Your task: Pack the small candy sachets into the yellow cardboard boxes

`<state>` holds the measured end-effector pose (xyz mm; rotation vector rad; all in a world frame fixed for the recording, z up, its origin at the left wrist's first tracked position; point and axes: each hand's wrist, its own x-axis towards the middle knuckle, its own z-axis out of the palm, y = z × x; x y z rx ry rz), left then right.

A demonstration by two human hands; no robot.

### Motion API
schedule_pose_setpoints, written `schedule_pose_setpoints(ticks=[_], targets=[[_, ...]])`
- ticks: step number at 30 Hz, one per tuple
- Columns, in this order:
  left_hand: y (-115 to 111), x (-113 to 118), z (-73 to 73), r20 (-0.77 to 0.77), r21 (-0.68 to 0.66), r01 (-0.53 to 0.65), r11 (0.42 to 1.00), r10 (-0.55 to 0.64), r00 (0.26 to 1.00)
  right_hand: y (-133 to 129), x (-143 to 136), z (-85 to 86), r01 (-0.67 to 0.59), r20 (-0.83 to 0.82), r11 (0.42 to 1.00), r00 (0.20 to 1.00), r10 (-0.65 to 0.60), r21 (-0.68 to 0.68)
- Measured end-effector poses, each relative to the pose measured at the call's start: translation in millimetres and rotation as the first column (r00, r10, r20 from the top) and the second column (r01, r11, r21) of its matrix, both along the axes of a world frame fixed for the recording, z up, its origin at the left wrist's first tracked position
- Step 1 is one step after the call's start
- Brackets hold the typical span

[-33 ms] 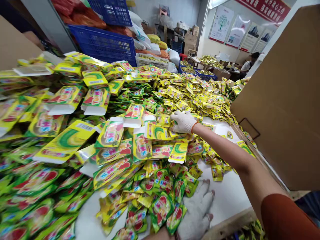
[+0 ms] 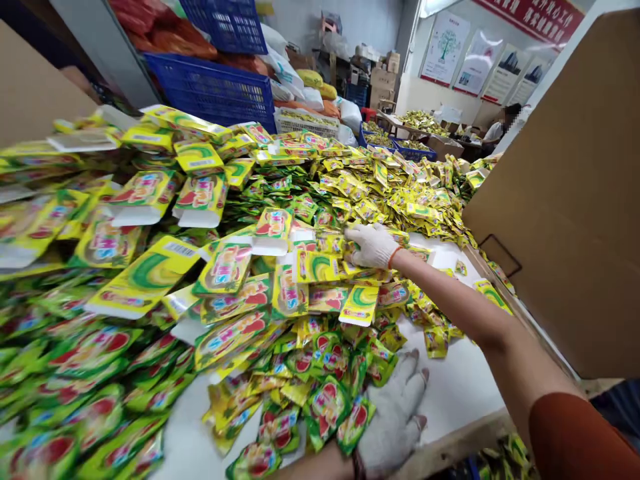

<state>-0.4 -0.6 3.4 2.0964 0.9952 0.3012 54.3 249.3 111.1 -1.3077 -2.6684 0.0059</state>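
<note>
My right hand, in a white knit glove, reaches out over the heap. Its fingers curl down on small yellow packets, and its fingertips are partly hidden. Near the front edge my left hand, also gloved, lies with fingers spread on the white tabletop. Green packets with watermelon pictures lie right beside it. Flat yellow cartons with white open flaps are strewn between the hands and to the left. One carton with a banana picture lies just below my right hand.
A big brown cardboard sheet stands at the right. Loose green packets fill the left, and yellow packets are heaped farther back. Behind are blue crates, sacks and a seated person. A wooden edge borders the table.
The view has shifted slightly, so the cartons and packets appear a little farther right. Both hands keep nearly the same places and poses.
</note>
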Motion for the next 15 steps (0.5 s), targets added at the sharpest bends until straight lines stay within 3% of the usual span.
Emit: schedule_pose_setpoints(ticks=[4, 7, 9, 12, 14, 15], targets=[[4.1, 8.5, -2.6, 0.080, 0.043, -0.197, 0.980, 0.193, 0.978, -45.8, 36.7, 3.2, -0.058, -0.050, 0.997, 0.997, 0.056, -0.053], [12.3, 9.9, -6.6, 0.294, 0.269, -0.332, 0.904, 0.251, 0.922, -84.8, 65.8, 1.9, -0.087, -0.219, 0.996, 0.972, 0.089, 0.022], [14.5, 6.7, -3.3, 0.422, 0.453, -0.339, 0.824, 0.137, 0.896, -112.3, 78.9, -4.2, -0.109, -0.284, 0.991, 0.950, 0.127, 0.077], [10.0, 0.7, 8.8, 0.415, 0.706, -0.251, 0.663, -0.099, 0.905, -140.7, 87.6, -20.6, -0.167, -0.151, 0.983, 0.973, 0.176, 0.073], [4.4, -3.4, 17.8, 0.340, 0.811, -0.232, 0.536, -0.109, 0.934, -144.2, 91.7, -30.5, -0.131, 0.005, 0.989, 0.991, 0.131, 0.073], [1.9, -5.9, 21.7, 0.301, 0.836, -0.238, 0.494, -0.051, 0.952, -141.8, 94.9, -33.3, -0.077, 0.044, 0.993, 0.996, 0.074, 0.086]])
